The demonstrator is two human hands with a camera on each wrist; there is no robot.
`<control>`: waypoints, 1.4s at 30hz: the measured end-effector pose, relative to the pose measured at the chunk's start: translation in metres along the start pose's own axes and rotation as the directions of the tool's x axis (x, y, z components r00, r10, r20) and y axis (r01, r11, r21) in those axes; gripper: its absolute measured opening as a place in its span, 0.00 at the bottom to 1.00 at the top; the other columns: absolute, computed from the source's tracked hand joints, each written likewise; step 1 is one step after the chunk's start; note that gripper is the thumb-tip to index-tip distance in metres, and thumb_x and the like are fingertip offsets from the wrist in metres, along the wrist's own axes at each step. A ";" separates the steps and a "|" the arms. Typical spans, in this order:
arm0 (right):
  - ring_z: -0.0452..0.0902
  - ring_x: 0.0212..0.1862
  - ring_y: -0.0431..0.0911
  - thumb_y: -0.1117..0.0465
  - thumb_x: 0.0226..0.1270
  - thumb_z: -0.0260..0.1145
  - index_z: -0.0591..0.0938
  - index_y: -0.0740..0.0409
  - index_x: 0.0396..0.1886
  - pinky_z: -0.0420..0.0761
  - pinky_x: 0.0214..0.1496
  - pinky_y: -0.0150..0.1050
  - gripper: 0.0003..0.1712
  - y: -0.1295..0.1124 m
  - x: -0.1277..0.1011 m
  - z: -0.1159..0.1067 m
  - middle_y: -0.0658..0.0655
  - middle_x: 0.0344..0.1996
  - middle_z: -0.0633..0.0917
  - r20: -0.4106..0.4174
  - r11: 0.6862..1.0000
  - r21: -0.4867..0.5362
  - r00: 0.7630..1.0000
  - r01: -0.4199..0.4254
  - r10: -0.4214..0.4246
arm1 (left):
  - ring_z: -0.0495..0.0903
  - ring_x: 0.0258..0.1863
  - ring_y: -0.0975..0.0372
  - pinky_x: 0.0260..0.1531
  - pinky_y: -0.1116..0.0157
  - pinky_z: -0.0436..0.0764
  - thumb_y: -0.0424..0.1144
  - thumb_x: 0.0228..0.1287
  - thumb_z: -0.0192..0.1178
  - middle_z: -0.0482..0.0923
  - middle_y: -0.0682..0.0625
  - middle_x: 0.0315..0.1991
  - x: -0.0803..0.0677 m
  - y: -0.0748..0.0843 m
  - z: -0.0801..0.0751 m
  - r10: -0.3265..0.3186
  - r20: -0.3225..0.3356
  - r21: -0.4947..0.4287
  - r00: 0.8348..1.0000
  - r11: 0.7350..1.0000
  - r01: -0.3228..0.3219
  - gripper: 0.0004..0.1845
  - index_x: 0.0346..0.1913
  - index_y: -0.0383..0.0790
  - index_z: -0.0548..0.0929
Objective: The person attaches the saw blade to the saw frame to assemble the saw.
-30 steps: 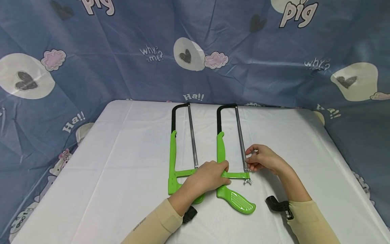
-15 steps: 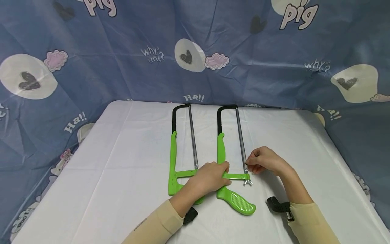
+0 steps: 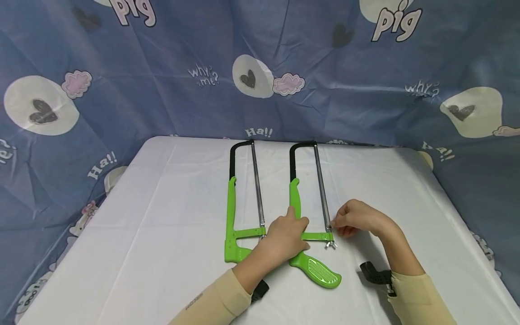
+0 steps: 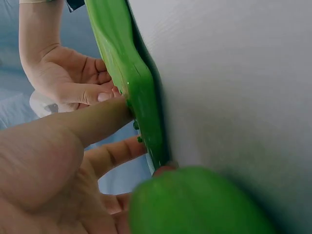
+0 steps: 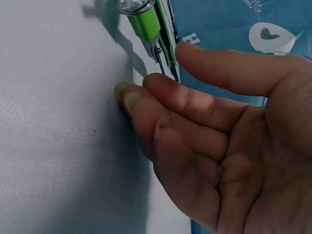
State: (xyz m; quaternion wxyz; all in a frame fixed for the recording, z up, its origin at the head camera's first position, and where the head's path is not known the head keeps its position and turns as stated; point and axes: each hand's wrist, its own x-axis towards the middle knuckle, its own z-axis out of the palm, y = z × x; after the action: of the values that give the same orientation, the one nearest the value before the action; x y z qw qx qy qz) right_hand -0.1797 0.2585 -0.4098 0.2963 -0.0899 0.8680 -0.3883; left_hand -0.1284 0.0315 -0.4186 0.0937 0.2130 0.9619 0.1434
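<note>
Two green hacksaws lie side by side on the white table point(image 3: 162, 234). My left hand point(image 3: 286, 237) grips the right hacksaw point(image 3: 295, 198) where its green bar meets the handle, with the thumb lying up along the bar. In the left wrist view the thumb point(image 4: 92, 122) presses the green frame point(image 4: 131, 73). My right hand point(image 3: 357, 219) sits at the near end of that saw's blade point(image 3: 321, 189), just above the wing nut point(image 3: 331, 244). The right wrist view shows its fingers point(image 5: 195, 112) loosely spread beside the green frame end point(image 5: 145, 22), tips on the cloth, holding nothing.
The left hacksaw point(image 3: 230, 203) lies untouched beside my left hand. A blue patterned cloth point(image 3: 162, 90) hangs behind and around the table. Black wrist mounts point(image 3: 375, 275) sit on both sleeves. The table's edges run close on the left and right.
My right hand has sunk a little toward the blade's near end and the cloth. My left thumb has stretched up along the green bar. Both saws stay put.
</note>
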 end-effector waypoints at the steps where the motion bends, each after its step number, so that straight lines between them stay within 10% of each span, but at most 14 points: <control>1: 0.80 0.26 0.45 0.59 0.63 0.68 0.85 0.67 0.25 0.82 0.31 0.40 0.14 0.000 0.000 0.000 0.54 0.20 0.84 0.006 1.000 -0.002 1.000 -0.001 0.001 | 0.74 0.22 0.58 0.18 0.67 0.70 0.49 0.53 0.75 0.71 0.44 0.43 0.001 0.001 0.000 0.001 -0.004 0.003 1.000 1.000 -0.001 0.17 0.41 0.46 0.82; 13: 0.80 0.25 0.45 0.57 0.62 0.69 0.83 0.65 0.23 0.82 0.31 0.41 0.16 0.000 -0.001 0.004 0.54 0.20 0.84 0.038 1.000 -0.008 0.999 0.011 -0.011 | 0.75 0.24 0.57 0.21 0.67 0.72 0.50 0.54 0.74 0.72 0.51 0.38 0.008 0.001 0.001 0.131 -0.023 0.164 0.991 0.978 -0.125 0.11 0.33 0.50 0.84; 42: 0.79 0.19 0.43 0.52 0.57 0.73 0.84 0.63 0.19 0.81 0.25 0.41 0.19 -0.015 -0.013 0.014 0.53 0.14 0.83 0.157 0.989 -0.145 0.988 0.012 0.011 | 0.69 0.19 0.67 0.19 0.73 0.69 0.38 0.59 0.69 0.74 0.58 0.22 0.013 -0.016 -0.004 0.183 0.087 -0.086 0.979 0.981 -0.176 0.10 0.25 0.46 0.77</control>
State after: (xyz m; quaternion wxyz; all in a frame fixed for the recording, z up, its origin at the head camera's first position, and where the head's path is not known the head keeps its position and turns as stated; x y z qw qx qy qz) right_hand -0.1622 0.2441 -0.4008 0.3565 -0.1416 0.8679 -0.3156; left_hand -0.1468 0.0224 -0.4209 0.1340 0.3017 0.9270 0.1782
